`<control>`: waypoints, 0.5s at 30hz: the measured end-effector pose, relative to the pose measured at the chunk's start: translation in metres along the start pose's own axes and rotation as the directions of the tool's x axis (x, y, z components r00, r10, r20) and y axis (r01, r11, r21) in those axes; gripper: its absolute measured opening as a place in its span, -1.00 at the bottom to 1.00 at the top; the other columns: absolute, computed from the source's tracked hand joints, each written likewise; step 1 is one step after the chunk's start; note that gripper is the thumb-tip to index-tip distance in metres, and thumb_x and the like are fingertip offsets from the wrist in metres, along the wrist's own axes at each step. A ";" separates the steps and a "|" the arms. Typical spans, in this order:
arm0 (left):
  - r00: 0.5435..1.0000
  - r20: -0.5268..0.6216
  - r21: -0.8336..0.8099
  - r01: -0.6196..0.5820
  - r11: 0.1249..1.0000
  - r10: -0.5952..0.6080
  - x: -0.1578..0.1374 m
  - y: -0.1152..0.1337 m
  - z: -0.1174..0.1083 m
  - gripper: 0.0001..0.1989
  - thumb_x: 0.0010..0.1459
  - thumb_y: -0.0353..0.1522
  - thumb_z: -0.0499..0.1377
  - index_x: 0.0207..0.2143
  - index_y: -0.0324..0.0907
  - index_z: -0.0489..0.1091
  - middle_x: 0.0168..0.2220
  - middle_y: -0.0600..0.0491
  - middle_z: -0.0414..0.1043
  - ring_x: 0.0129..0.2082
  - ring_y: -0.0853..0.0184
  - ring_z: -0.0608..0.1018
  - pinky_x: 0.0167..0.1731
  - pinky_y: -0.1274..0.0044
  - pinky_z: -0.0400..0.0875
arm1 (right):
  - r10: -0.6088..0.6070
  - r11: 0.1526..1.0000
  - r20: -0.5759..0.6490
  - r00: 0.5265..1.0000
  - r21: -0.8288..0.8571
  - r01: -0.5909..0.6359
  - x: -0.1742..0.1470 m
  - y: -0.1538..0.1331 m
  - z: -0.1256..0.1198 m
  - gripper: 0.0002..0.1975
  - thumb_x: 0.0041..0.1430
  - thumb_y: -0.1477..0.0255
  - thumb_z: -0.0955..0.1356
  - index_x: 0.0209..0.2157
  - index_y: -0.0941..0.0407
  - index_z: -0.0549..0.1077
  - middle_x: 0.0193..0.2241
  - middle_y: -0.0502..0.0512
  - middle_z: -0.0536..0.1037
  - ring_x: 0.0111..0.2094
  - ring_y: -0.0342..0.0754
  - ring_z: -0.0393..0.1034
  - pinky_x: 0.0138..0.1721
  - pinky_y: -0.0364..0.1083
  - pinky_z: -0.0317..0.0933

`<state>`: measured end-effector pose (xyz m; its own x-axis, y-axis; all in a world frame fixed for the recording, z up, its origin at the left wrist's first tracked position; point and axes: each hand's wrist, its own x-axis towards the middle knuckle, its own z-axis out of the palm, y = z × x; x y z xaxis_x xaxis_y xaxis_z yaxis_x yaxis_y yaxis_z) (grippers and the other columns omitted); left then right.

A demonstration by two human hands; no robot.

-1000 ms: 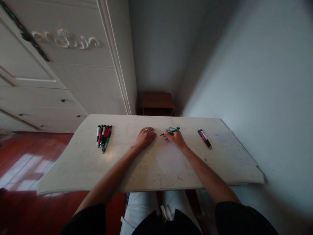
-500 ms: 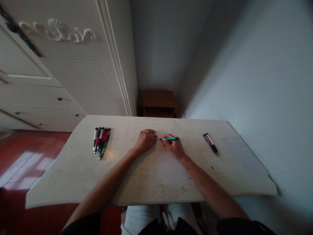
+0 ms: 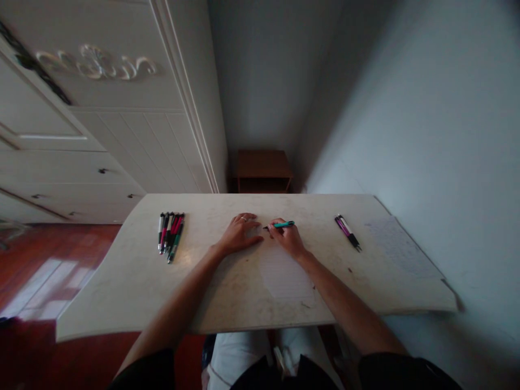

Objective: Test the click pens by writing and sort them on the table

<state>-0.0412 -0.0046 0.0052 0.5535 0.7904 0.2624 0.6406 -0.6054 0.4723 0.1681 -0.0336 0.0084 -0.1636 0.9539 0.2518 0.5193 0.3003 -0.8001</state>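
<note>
A teal pen (image 3: 283, 224) is held in my right hand (image 3: 287, 239), its dark tip pointing left and down at the top of a lined sheet of paper (image 3: 286, 279). My left hand (image 3: 239, 234) lies flat with fingers spread at the sheet's upper left edge, and a ring shows on one finger. Its thumb reaches toward the pen tip. My right hand and forearm cover part of the sheet. Any writing under the pen is too small to make out.
Several pens (image 3: 170, 235) lie bunched on the left of the white table (image 3: 122, 292). Two pens (image 3: 347, 233) rest together on the right, beside a written-on sheet (image 3: 400, 246). Beyond the table stand a brown wooden stand (image 3: 263, 163), a white cabinet (image 3: 130, 135) and a wall.
My left thumb has spread away from the other fingers, opening that hand. The pen in my right hand has shifted slightly left and up. The whole view has moved a little.
</note>
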 end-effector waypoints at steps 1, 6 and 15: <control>1.000 0.001 -0.002 -0.001 1.000 0.001 0.000 0.000 0.000 -0.54 0.06 -0.10 0.26 -0.04 -0.15 0.48 0.09 -0.14 0.37 0.11 0.07 0.38 0.11 0.22 0.27 | -0.006 1.000 0.000 1.000 -0.014 0.006 0.000 0.000 0.000 -0.72 0.23 0.24 0.24 -0.31 0.12 0.47 -0.59 0.08 0.52 -0.54 -0.03 0.46 -0.48 -0.14 0.25; 1.000 -0.002 -0.008 -0.005 1.000 0.005 0.000 -0.001 0.001 -0.54 0.07 -0.08 0.25 -0.03 -0.12 0.48 0.09 -0.12 0.37 0.13 0.09 0.36 0.12 0.24 0.25 | -0.044 0.997 -0.001 0.999 -0.063 0.044 0.000 0.001 0.000 -0.73 0.23 0.26 0.24 -0.31 0.12 0.48 -0.53 0.09 0.55 -0.52 -0.05 0.44 -0.44 -0.15 0.24; 1.000 -0.012 -0.022 -0.007 1.000 0.007 -0.001 -0.003 0.003 -0.54 0.08 -0.08 0.24 -0.03 -0.11 0.48 0.09 -0.12 0.37 0.13 0.07 0.36 0.12 0.22 0.25 | -0.038 0.998 0.002 0.999 -0.041 0.038 0.001 0.002 -0.001 -0.72 0.21 0.22 0.27 -0.36 0.11 0.50 -0.56 0.05 0.52 -0.54 -0.07 0.40 -0.45 -0.15 0.22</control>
<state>-0.0421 -0.0043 0.0013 0.5513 0.7873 0.2760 0.6248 -0.6088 0.4887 0.1694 -0.0323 0.0078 -0.1846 0.9418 0.2809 0.5470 0.3360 -0.7668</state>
